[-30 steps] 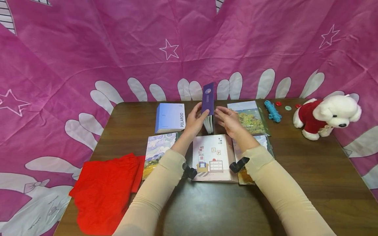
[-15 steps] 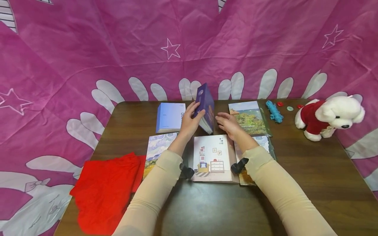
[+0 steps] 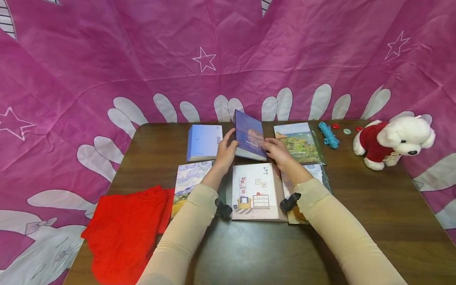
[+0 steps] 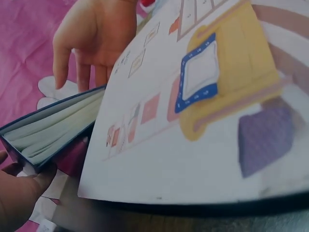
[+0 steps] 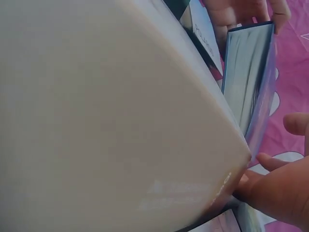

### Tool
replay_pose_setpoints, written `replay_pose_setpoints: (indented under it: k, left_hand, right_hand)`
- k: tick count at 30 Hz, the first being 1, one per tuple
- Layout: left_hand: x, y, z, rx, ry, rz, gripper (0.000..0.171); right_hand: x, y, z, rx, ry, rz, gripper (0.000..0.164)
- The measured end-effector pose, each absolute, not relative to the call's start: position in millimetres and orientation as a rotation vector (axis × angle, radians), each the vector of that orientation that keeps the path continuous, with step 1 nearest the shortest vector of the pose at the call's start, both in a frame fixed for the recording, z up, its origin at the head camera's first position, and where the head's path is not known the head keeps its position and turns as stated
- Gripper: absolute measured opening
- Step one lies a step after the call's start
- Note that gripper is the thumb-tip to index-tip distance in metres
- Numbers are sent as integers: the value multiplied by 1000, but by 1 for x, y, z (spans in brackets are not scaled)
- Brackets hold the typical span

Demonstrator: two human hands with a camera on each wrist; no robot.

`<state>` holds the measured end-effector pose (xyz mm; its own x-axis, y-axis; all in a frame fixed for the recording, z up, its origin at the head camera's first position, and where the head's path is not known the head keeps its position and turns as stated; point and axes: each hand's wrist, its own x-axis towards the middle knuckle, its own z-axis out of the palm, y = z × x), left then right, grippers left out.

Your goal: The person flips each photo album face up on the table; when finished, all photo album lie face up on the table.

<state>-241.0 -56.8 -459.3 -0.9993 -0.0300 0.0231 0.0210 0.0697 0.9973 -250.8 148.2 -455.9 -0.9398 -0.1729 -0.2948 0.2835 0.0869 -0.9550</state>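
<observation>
A purple photo album [image 3: 248, 133] is tilted at the back middle of the table, its left side raised and its page edges facing me. My left hand [image 3: 225, 155] grips its left side, with the thumb near the front corner in the left wrist view. Beside the album's lower right edge is my right hand [image 3: 279, 152], fingers loosely extended; the right wrist view shows its thumb [image 5: 294, 124] apart from the cover. Just in front lies a thick white album [image 3: 254, 190] with a drawn room on its cover.
A blue Polaroid album [image 3: 204, 142] lies at left, a landscape photo album [image 3: 299, 142] at right. Painted-cover albums [image 3: 190, 180] flank the white one. Red cloth [image 3: 124, 233] covers the table's left front. Blue cord [image 3: 328, 135], small discs [image 3: 347, 131] and a plush dog [image 3: 392, 138] are at right.
The purple album has turned from standing on edge, spine toward me, to leaning back with its front cover showing. My right hand has come closer to its right edge.
</observation>
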Motion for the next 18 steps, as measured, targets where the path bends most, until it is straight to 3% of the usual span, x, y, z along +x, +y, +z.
replay_pose_setpoints:
  k: [18]
  left_hand:
    - [-242,-63,-465,30,-2667,-1979,69]
  right_hand:
    - [-238,150,-452,100,2165,-1765,58]
